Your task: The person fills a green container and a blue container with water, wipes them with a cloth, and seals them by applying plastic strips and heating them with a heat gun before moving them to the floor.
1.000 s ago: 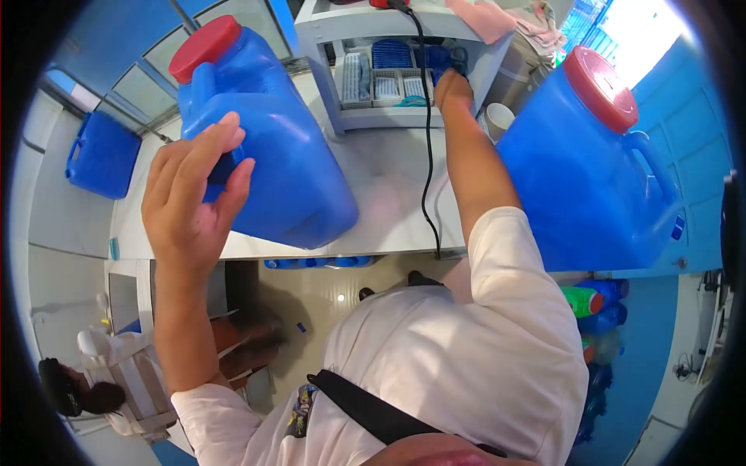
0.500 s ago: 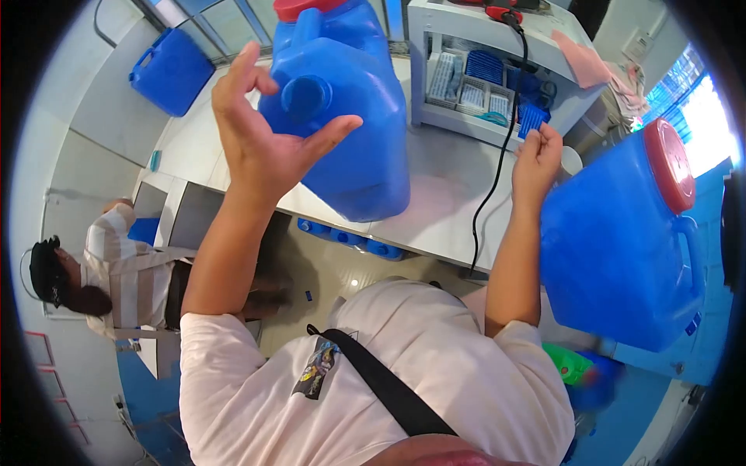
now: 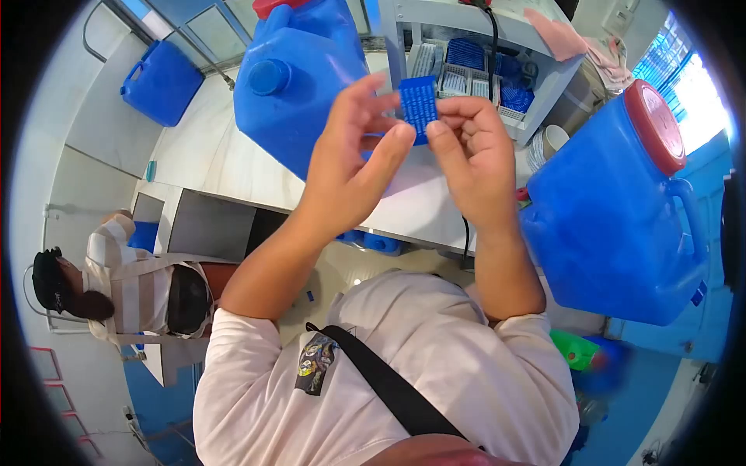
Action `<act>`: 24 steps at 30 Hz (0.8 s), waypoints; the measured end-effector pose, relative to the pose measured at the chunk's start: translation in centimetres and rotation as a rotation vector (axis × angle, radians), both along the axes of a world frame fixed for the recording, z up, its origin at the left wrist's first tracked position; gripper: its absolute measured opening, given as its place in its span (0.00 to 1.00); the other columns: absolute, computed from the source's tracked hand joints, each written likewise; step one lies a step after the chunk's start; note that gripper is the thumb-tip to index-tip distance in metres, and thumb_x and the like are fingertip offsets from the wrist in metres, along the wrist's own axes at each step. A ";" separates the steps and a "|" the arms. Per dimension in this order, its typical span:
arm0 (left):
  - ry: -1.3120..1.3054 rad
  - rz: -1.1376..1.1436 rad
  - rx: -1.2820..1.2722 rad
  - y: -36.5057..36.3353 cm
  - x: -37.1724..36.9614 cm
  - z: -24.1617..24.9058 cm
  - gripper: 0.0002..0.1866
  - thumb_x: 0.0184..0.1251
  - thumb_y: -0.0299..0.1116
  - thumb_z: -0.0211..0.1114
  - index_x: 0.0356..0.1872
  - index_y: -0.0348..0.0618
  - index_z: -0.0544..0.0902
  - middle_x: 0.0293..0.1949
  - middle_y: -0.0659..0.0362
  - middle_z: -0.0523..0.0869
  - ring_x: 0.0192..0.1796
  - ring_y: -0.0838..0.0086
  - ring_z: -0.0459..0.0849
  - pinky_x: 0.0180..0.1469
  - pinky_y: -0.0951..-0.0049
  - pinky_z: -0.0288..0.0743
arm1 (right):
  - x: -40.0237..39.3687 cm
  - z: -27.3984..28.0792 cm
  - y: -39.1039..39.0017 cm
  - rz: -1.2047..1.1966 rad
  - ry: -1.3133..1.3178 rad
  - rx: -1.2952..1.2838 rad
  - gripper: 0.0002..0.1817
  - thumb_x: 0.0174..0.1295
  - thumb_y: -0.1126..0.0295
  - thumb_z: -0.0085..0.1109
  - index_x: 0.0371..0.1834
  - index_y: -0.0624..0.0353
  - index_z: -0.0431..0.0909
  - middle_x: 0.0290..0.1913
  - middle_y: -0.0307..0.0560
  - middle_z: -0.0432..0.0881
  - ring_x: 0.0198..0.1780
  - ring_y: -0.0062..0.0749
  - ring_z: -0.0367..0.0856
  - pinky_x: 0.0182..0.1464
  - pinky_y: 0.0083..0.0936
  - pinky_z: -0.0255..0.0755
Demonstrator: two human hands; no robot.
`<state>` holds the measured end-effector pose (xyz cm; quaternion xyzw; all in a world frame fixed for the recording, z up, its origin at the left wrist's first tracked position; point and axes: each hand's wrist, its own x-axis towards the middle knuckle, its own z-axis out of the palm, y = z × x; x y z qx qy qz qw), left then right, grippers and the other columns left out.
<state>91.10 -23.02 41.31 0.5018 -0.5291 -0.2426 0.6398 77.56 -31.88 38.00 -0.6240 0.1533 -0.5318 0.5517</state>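
A small blue label with white print point(image 3: 418, 107) is held up in front of me, pinched between the thumb and fingers of my right hand point(image 3: 478, 159). My left hand point(image 3: 350, 151) is at the label's left edge, with its fingers apart and slightly blurred and its thumb tip close to the lower corner. Behind my left hand a blue jerry can with a blue cap point(image 3: 303, 85) stands on the white counter point(image 3: 439, 202). To my right is another blue jug with a red lid point(image 3: 614, 202).
A white shelf unit point(image 3: 392, 46) on the counter holds baskets with blue and white packs. A black cable hangs down its front. Another blue jerry can point(image 3: 162, 84) stands at the far left. A person in a striped top point(image 3: 128, 272) is on the left.
My right hand has brought the blue label leftward from the shelf to the middle. My left hand has moved from over the jerry can cap, rightward and down, to the label.
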 end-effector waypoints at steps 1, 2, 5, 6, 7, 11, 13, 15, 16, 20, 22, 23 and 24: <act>0.000 0.003 -0.003 -0.3 0.1 -0.1 0.24 0.68 0.31 0.68 0.61 0.34 0.71 0.53 0.48 0.82 0.49 0.75 0.82 0.51 0.72 0.78 | 0.0 0.1 0.3 0.046 0.002 0.002 0.12 0.67 0.74 0.62 0.51 0.62 0.74 0.41 0.41 0.81 0.40 0.19 0.80 0.46 0.18 0.74; 0.045 0.013 0.073 -0.7 0.3 -0.4 0.20 0.71 0.30 0.66 0.59 0.34 0.71 0.53 0.48 0.82 0.50 0.76 0.82 0.50 0.74 0.78 | -0.2 0.3 0.4 0.048 0.001 -0.004 0.12 0.67 0.74 0.62 0.51 0.62 0.74 0.41 0.41 0.81 0.40 0.19 0.80 0.46 0.18 0.74; 0.182 -0.004 0.153 -0.9 0.1 -1.4 0.16 0.73 0.28 0.63 0.56 0.34 0.72 0.54 0.50 0.83 0.52 0.78 0.82 0.51 0.75 0.78 | -1.0 0.5 0.6 -0.483 0.255 -0.795 0.17 0.55 0.71 0.72 0.46 0.59 0.77 0.42 0.47 0.81 0.42 0.40 0.82 0.48 0.33 0.76; 0.275 -0.031 0.156 -0.8 -0.2 -1.6 0.15 0.73 0.28 0.63 0.55 0.34 0.72 0.54 0.51 0.83 0.52 0.78 0.82 0.51 0.76 0.78 | -1.1 0.7 0.7 -0.448 0.274 -0.753 0.17 0.51 0.70 0.74 0.43 0.58 0.79 0.41 0.47 0.81 0.44 0.46 0.81 0.49 0.38 0.75; 0.275 -0.038 0.159 -0.4 -0.6 -1.6 0.15 0.73 0.28 0.63 0.55 0.34 0.72 0.54 0.51 0.83 0.52 0.78 0.82 0.51 0.76 0.78 | -1.3 0.6 0.6 -0.455 0.277 -0.750 0.17 0.51 0.70 0.74 0.43 0.58 0.79 0.41 0.47 0.81 0.44 0.46 0.81 0.49 0.38 0.75; 0.365 -0.086 0.040 -0.2 -1.8 -1.9 0.14 0.74 0.27 0.62 0.55 0.35 0.72 0.54 0.50 0.83 0.53 0.76 0.82 0.53 0.76 0.77 | -1.8 -0.1 -0.4 -0.418 0.319 -0.587 0.11 0.58 0.70 0.70 0.41 0.60 0.81 0.36 0.47 0.82 0.39 0.44 0.81 0.44 0.34 0.76; 0.204 -0.037 -0.065 -0.5 -2.2 -2.2 0.14 0.74 0.28 0.61 0.56 0.35 0.72 0.54 0.50 0.83 0.53 0.75 0.82 0.54 0.75 0.77 | -1.9 -0.4 -0.4 -0.424 0.288 -0.535 0.10 0.61 0.69 0.69 0.40 0.60 0.81 0.34 0.47 0.81 0.36 0.41 0.82 0.42 0.31 0.76; 0.104 -0.019 -0.044 -0.9 -2.1 -2.1 0.17 0.74 0.28 0.62 0.59 0.36 0.72 0.53 0.51 0.84 0.51 0.75 0.83 0.54 0.75 0.77 | -1.9 -0.5 -0.3 -0.226 0.185 -0.230 0.08 0.66 0.68 0.65 0.38 0.62 0.81 0.33 0.44 0.82 0.34 0.30 0.81 0.39 0.25 0.75; 0.103 -0.014 -0.043 -0.9 -2.0 -2.1 0.17 0.74 0.28 0.62 0.59 0.36 0.72 0.53 0.51 0.84 0.51 0.75 0.83 0.54 0.75 0.77 | -1.8 -0.6 -0.3 -0.221 0.184 -0.229 0.08 0.66 0.68 0.65 0.38 0.62 0.81 0.33 0.44 0.82 0.34 0.30 0.81 0.39 0.25 0.75; -0.137 0.068 0.027 -0.8 -1.6 -1.9 0.19 0.72 0.26 0.63 0.60 0.36 0.71 0.47 0.52 0.89 0.40 0.80 0.84 0.45 0.78 0.78 | -0.8 -1.6 -0.3 -0.001 0.094 -0.017 0.08 0.68 0.70 0.64 0.43 0.64 0.79 0.34 0.41 0.83 0.36 0.19 0.79 0.39 0.20 0.73; -0.262 0.130 0.030 -0.4 -1.5 -1.6 0.19 0.71 0.25 0.63 0.60 0.36 0.71 0.45 0.53 0.90 0.37 0.82 0.83 0.41 0.80 0.78 | -0.6 -1.7 -0.5 -0.004 0.016 0.030 0.09 0.68 0.71 0.64 0.44 0.64 0.78 0.35 0.40 0.83 0.37 0.18 0.79 0.40 0.19 0.73; -0.160 0.110 0.104 0.0 -1.7 -0.9 0.17 0.71 0.22 0.61 0.59 0.36 0.71 0.48 0.51 0.88 0.39 0.82 0.83 0.42 0.79 0.78 | -0.8 -1.6 -0.7 0.018 0.062 0.030 0.10 0.68 0.71 0.64 0.46 0.65 0.77 0.37 0.41 0.84 0.39 0.19 0.79 0.42 0.20 0.73; -0.058 0.090 0.177 0.2 -1.7 -0.5 0.16 0.72 0.19 0.59 0.58 0.36 0.72 0.51 0.50 0.87 0.41 0.82 0.82 0.44 0.79 0.77 | -0.9 -1.6 -0.8 0.041 0.109 0.029 0.11 0.68 0.72 0.65 0.47 0.65 0.76 0.39 0.41 0.84 0.41 0.19 0.79 0.44 0.20 0.74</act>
